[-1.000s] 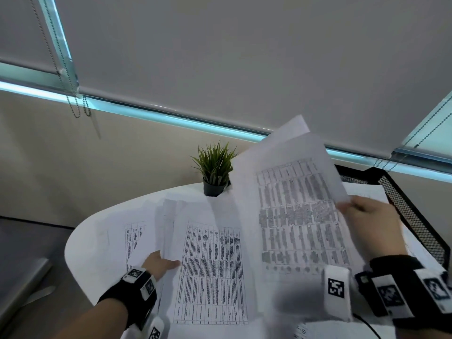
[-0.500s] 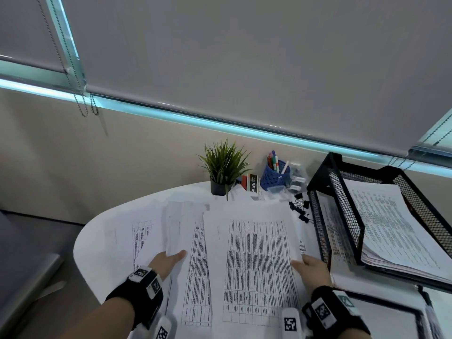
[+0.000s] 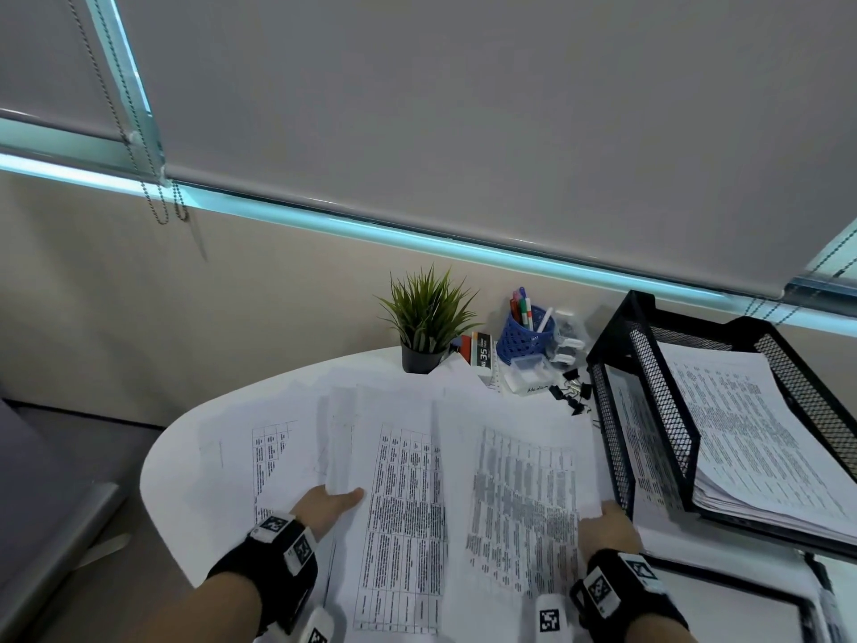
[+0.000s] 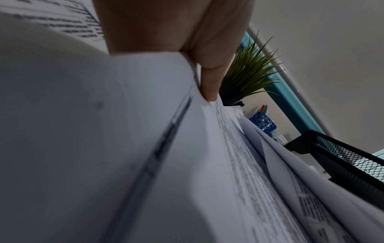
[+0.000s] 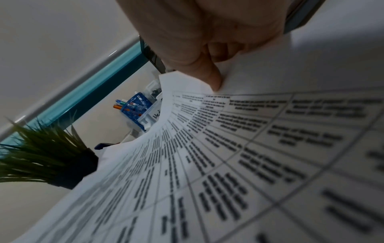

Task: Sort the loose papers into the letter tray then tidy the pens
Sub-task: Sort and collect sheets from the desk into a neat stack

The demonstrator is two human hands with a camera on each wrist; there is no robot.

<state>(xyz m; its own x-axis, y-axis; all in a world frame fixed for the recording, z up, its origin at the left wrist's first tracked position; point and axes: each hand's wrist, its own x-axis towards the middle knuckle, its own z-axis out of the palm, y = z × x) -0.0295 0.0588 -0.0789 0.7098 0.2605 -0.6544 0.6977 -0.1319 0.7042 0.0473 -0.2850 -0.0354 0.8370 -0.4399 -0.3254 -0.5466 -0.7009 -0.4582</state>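
One sheet pinched, others loose
The left hand (image 3: pixel 331 501) has its fingers hidden under the loose papers (image 3: pixel 403 480) on the table (image 3: pixel 208 457), so I cannot tell its grip; the printed sheet (image 3: pixel 524 494) is pinched at its right edge by the right hand (image 3: pixel 608 526), just beside the letter tray (image 3: pixel 658 410). A quick pull may drag overlapped sheets off the table or crumple it against the mesh

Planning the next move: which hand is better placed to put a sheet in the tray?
Right, likely. The right hand pinches the edge of a sheet just beside the tray; the left hand holds papers on the side away from it.
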